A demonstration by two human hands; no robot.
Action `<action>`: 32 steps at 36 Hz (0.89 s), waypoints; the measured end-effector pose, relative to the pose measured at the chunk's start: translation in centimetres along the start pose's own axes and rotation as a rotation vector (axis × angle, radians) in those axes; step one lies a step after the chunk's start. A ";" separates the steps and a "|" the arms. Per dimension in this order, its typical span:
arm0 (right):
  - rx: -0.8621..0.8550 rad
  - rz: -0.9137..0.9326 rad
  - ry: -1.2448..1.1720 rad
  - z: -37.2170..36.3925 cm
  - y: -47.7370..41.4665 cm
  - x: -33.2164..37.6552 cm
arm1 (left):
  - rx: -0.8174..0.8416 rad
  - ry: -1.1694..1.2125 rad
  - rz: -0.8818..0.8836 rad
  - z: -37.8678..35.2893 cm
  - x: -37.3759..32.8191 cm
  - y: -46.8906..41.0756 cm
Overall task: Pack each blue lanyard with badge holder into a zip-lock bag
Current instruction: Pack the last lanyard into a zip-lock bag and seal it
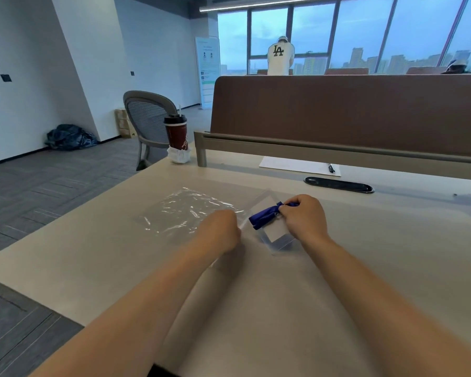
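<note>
A clear zip-lock bag (182, 210) lies flat and crinkled on the beige desk (378, 240), left of centre. My left hand (220, 232) is closed on the bag's right edge. To its right lies a clear badge holder (276, 231) with a white card inside, and a folded blue lanyard (264, 216) rests bunched across its top. My right hand (305, 216) pinches the lanyard at the holder's clip end. The holder lies outside the bag, close to its right edge.
A dark red takeaway cup (176, 133) stands on a white napkin at the desk's far left corner. A sheet of paper (297, 165) with a pen and a black cable slot (337, 184) lie near the brown partition (337, 110). A grey chair (147, 121) stands off the desk's left.
</note>
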State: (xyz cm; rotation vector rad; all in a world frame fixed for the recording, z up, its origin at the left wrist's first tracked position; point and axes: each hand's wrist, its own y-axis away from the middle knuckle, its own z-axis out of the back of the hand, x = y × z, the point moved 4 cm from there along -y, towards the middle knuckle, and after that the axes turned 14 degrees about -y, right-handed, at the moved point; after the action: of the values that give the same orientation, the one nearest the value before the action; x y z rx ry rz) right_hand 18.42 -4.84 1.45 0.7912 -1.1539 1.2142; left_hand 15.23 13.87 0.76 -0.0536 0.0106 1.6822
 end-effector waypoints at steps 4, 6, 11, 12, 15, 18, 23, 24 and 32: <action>-0.007 0.009 -0.007 0.9 0.8 0.3 | 0.029 0.080 0.026 0.6 0.0 0.9; -0.007 0.015 -0.015 1.3 1.3 0.4 | 0.027 0.127 0.021 0.9 0.0 1.4; -0.003 0.036 -0.030 2.7 2.4 0.9 | 0.041 0.257 0.018 1.2 -0.4 2.9; -0.002 0.036 -0.038 3.0 2.6 1.0 | 0.047 0.297 0.019 1.2 -0.5 3.1; -0.006 0.027 -0.068 3.5 3.1 0.9 | 0.058 0.406 0.040 1.1 -0.9 3.8; -0.012 0.018 -0.084 3.9 3.5 0.7 | 0.061 0.468 0.053 0.9 -1.2 4.0; -0.020 0.030 -0.046 4.7 3.8 0.5 | 0.091 0.560 0.027 0.5 -2.2 4.1; -0.019 0.034 -0.033 4.8 3.8 0.4 | 0.100 0.564 0.022 0.4 -2.4 4.0; 0.009 0.042 0.091 5.7 3.7 0.2 | 0.093 0.596 0.000 -0.2 -3.1 4.2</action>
State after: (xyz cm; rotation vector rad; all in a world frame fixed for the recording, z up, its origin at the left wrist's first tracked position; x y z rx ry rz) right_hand 13.42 -9.26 2.76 0.7143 -1.0963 1.2782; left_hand 11.42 10.32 0.58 -0.4814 0.5352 1.6097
